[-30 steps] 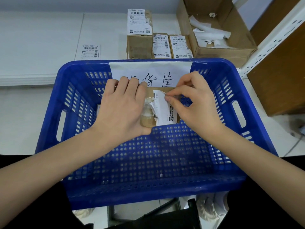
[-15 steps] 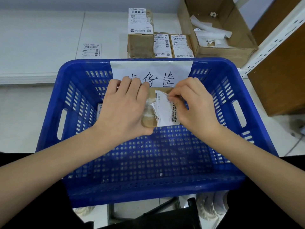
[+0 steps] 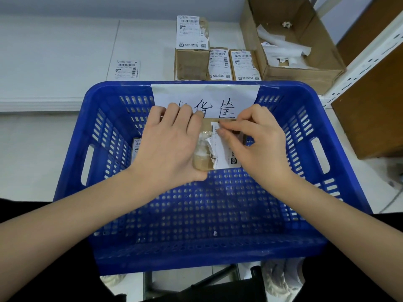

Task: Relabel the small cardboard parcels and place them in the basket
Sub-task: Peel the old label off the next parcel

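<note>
A small cardboard parcel [image 3: 202,161] is held over the blue basket [image 3: 303,223]. My left hand [image 3: 168,144] grips its left side, fingers curled over the far edge and thumb under the near edge. A white label [image 3: 220,153] on the parcel is torn and partly peeled, its left edge lifted. My right hand [image 3: 255,144] pinches the label's upper part between thumb and forefinger. Another labelled parcel [image 3: 137,147] lies inside the basket at the left, mostly hidden by my left hand.
Three labelled parcels [image 3: 192,49] stand on the white table behind the basket. A loose label sheet [image 3: 127,69] lies to their left. An open cardboard box [image 3: 305,75] with paper scraps sits at the back right, beside a white shelf upright [image 3: 359,59].
My right hand has shifted its pinch up toward the label's top edge. More of the label's left edge is lifted off the parcel. The left hand has kept its hold.
</note>
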A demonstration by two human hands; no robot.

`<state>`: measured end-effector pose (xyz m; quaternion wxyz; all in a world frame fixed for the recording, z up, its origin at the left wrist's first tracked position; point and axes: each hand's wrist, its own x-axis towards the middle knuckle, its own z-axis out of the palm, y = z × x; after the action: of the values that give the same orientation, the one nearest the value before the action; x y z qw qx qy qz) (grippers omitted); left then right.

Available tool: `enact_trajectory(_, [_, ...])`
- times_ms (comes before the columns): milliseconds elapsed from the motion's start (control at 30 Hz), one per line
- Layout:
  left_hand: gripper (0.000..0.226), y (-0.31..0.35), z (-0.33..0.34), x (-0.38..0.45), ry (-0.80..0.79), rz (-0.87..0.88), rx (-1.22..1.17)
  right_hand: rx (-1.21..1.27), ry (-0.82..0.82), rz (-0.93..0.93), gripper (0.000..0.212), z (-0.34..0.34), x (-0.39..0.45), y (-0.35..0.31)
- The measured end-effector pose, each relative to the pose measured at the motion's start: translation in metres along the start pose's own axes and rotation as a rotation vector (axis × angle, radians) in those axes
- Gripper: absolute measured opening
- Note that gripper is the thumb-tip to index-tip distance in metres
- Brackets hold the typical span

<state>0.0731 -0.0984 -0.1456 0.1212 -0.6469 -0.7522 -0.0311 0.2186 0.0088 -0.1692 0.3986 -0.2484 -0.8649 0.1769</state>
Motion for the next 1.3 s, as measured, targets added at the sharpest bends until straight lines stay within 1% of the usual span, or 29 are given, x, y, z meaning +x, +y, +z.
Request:
enact_trajectory(200, [0.087, 0.001, 0.002, 0.0, -0.015, 0.006, 0.004, 0.138, -0.065, 0.209, 0.007, 0.001, 0.003, -0.003])
enact_trajectory(300, [0.09, 0.002, 0.003, -0.001, -0.027, 0.013, 0.0, 0.164, -0.097, 0.234, 0.003, 0.003, 0.002, -0.004])
enact_trajectory(500, [0.086, 0.005, 0.004, -0.001, -0.007, -0.02, -0.064, 0.156, -0.047, 0.145, 0.002, 0.005, 0.001, -0.003])
enact_trajectory(667, [0.085, 0.004, 0.005, -0.001, 0.009, -0.013, -0.084, 0.112, -0.031, 0.109, 0.003, 0.009, 0.0, -0.002])
enact_trajectory(833, [0.086, 0.004, 0.007, -0.001, 0.007, -0.027, -0.097, 0.151, -0.059, 0.116, 0.004, 0.011, 0.0, -0.004])
enact_trajectory(1033, [0.085, 0.006, 0.006, -0.001, 0.006, -0.053, -0.137, 0.165, -0.04, 0.084, 0.007, 0.007, -0.001, -0.005])
enact_trajectory(1133, [0.088, 0.002, 0.006, 0.0, -0.007, -0.065, -0.142, 0.24, -0.063, 0.044, 0.005, 0.004, -0.002, -0.005])
enact_trajectory(1200, [0.088, -0.002, 0.006, -0.001, -0.015, -0.05, -0.119, 0.286, -0.089, 0.004, 0.009, 0.0, -0.001, -0.004])
enact_trajectory(1300, [0.09, -0.003, 0.007, -0.002, -0.031, -0.053, -0.103, 0.254, -0.161, -0.07, 0.011, -0.008, 0.001, 0.003])
